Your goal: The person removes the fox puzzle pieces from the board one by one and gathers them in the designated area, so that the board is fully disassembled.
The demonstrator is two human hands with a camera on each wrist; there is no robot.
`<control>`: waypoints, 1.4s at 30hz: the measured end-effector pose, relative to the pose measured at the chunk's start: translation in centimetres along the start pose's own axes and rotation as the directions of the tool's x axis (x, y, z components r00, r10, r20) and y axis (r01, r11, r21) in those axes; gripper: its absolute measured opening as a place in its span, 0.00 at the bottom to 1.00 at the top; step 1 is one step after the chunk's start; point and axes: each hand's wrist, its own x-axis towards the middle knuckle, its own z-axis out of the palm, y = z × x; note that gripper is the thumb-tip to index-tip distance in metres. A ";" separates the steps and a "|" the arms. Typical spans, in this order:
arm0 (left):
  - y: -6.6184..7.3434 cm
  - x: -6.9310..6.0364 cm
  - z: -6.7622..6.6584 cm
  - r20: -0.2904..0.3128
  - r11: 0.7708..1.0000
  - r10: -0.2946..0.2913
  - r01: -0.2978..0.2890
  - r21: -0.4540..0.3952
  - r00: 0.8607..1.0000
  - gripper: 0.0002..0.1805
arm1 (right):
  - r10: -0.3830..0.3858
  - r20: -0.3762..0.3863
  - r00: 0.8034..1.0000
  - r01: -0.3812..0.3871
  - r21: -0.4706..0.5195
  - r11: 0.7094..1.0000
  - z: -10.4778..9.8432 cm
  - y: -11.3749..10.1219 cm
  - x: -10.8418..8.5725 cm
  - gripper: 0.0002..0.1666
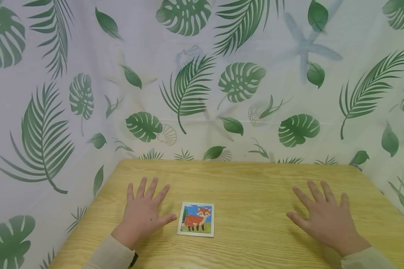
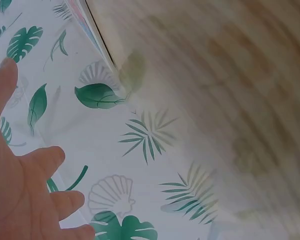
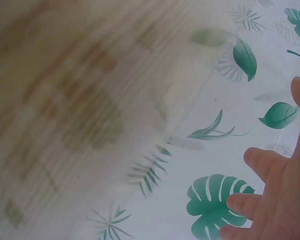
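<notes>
A small square picture puzzle (image 1: 196,219) with a white border shows a red fox on grass under a blue sky. It lies on the wooden table, left of the middle. Just left of it is my left hand (image 1: 144,211), fingers spread, its thumb tip close to the puzzle's edge. My right hand (image 1: 328,220) is well to the right of the puzzle, fingers also spread, holding nothing. In the left wrist view the left hand (image 2: 25,185) has its fingers apart, and the right hand (image 3: 280,180) looks the same in the right wrist view.
The light wooden table (image 1: 249,194) has rounded far corners. Behind it and along the left hangs a white cloth (image 1: 202,134) printed with green leaves, shells and starfish. A dark band (image 1: 133,260) shows at my left cuff.
</notes>
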 end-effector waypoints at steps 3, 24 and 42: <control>0.2 -0.1 0.0 -0.004 1.000 -0.004 0.004 -0.006 1.000 0.51 | -0.022 -0.023 0.999 0.022 0.005 1.000 0.1 -0.4 0.1 0.50; 3.5 0.0 -0.4 0.092 0.957 0.059 -0.030 -0.287 0.994 0.50 | -0.193 -0.054 0.980 0.200 0.316 0.927 0.4 -8.7 2.4 0.36; 5.7 1.3 1.5 0.284 0.777 0.230 0.000 -0.630 0.931 0.53 | -0.248 0.125 0.961 0.109 0.651 0.751 2.7 -16.1 7.1 0.28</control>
